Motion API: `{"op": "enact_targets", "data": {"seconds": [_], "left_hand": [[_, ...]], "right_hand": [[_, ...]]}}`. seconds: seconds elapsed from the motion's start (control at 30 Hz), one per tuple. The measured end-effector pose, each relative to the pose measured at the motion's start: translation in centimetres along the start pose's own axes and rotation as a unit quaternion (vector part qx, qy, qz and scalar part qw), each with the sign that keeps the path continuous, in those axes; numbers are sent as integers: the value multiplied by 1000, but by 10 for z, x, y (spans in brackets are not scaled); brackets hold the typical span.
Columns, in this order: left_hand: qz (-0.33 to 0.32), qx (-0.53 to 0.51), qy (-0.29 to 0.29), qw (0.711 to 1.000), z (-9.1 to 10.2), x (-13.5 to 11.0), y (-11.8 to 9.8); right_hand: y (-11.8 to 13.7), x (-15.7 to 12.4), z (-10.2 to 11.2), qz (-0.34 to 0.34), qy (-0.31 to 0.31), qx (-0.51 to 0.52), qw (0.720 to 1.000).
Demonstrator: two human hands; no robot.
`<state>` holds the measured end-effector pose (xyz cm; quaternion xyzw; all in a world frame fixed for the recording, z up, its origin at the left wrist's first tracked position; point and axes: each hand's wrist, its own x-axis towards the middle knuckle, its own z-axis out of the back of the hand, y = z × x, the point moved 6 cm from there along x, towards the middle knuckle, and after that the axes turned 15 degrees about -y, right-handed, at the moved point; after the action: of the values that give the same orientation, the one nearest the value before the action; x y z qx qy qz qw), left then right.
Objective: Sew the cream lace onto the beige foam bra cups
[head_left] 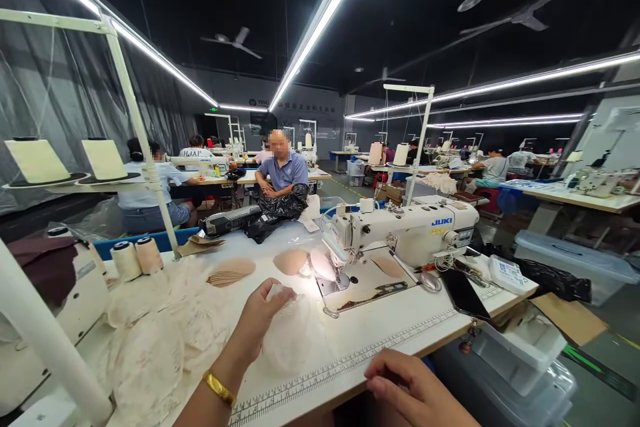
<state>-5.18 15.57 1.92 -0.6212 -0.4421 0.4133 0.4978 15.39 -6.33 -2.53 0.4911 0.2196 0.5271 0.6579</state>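
Note:
My left hand (pixel 260 313), with a gold bracelet (pixel 219 387) at its wrist, pinches the top edge of a thin, off-white lace piece (pixel 290 337) that hangs over the white table. Past my fingertips, beige oval pads (pixel 290 262) lie by the needle of the sewing machine (pixel 395 230), where a lamp shines on a pale cup-shaped piece (pixel 323 265). My right hand (pixel 410 387) is at the table's front edge, below the printed ruler strip (pixel 350 360). Its fingers are loosely bent and apart, with nothing seen in them.
Lace pieces (pixel 150 353) are heaped at the left, near a stack of beige pads (pixel 231 271) and thread cones (pixel 150 255). A phone (pixel 465 293) and small scissors-like snips (pixel 391 288) lie rightward. Plastic bins (pixel 515 380) stand below right. A person (pixel 283 170) sits opposite beside a black bag (pixel 280 210).

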Motion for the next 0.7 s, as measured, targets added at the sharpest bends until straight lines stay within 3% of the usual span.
{"op": "enact_targets", "data": {"seconds": [0.07,0.13,0.2,0.3,0.4,0.6,0.7], "left_hand": [[-4,8,25,1000,-5,-4,-1],[-9,16,38,999,-7,-6,-1],[-6,11,31,999,-7,-4,2],[11,-13,15,1000,-4,2,5],[8,-20,28,999,-3,3,2],[-18,19,114,993,-7,-10,-14],[-27,48,76,996,-4,-7,-8]], "right_hand": [[41,31,-21,43,-48,16,998],[62,62,-46,71,-79,57,993],[66,93,-71,46,-83,116,989],[64,122,-88,14,-115,187,975],[63,123,-89,-21,-133,260,956],[48,99,-77,-162,-70,380,908],[31,98,-70,-203,-51,365,907]]}}
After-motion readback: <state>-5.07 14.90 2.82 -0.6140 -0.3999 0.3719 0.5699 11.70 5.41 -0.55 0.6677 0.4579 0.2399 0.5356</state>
